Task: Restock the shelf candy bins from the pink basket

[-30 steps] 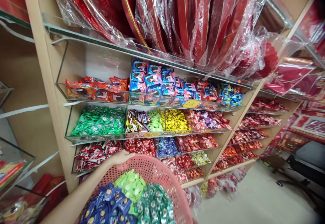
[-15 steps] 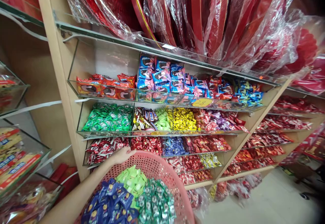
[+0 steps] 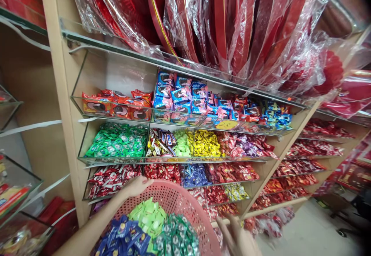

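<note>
On the pink basket (image 3: 188, 201), outstretched left hand (image 3: 139, 186) at the far rim

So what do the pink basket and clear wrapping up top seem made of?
Pink basket: probably moulded plastic, fairly matt, by its even colour and regular holes. Clear wrapping: likely thin plastic film, glossy, being see-through and creased with bright highlights.

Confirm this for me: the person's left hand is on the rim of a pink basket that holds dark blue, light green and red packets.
Not quite: the third group isn't red. The head view shows dark green packets there. The left hand is on the rim of the pink basket, which also holds dark blue packets and light green packets.
</note>
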The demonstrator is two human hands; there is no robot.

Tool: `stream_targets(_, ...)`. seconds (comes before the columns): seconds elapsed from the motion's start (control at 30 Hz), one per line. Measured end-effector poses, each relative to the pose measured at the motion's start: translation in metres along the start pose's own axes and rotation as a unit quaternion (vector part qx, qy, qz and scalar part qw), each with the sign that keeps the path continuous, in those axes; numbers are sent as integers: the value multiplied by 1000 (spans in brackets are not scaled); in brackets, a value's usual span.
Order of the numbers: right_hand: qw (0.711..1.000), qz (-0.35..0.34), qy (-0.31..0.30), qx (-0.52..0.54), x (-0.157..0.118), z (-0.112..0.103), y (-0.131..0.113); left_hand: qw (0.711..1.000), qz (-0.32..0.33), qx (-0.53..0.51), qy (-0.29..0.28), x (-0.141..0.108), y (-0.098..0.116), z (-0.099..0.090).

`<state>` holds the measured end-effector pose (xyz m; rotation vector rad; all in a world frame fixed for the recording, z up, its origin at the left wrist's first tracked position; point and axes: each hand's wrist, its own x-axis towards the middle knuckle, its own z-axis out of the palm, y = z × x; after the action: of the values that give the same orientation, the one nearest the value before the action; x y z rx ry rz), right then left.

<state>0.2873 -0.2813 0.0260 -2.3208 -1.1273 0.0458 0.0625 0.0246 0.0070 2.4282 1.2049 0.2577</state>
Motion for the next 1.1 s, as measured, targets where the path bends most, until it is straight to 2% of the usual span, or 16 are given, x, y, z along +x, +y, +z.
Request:
stream_targets(0.03,1000,-15,7,-27,16,-10,-12,1000,-3,-3,-5,0,2,1)
stream_targets(0.1,993,-93,39,-68,47,-28,-42,1000,-15,-8,-11,0,3,3)
stream_targets(0.2,953,-236,119,-151,92,-45,-97,1000,-24,-8,-7,0,1,5)
stream_targets(0.27,922,-295,147,-203,121,-47,-132,1000,-20,-8,-4,1,0,5)
stream_targets(0.33,893,-336,148,-258,150,-44,-161,1000,-18,-4,-9,2,0,4)
stream_targets(0.43,860,-366,137,-329,189,-31,-189,1000,-26,3,-14,4,-2,4)
stream_targets(0.53,853,-350,114,-370,216,-15,-201,1000,-25,-3,-1,7,-5,5)
stream_targets(0.7,871,-274,93,-397,233,5,-207,999,-32,-12,-1,10,-8,6)
stream_targets(0.87,885,-249,68,-387,241,7,-216,999,-36,-8,-7,9,-4,3)
stream_targets(1.1,892,-239,67,-377,243,7,-216,999,-33,-6,2,9,-5,5)
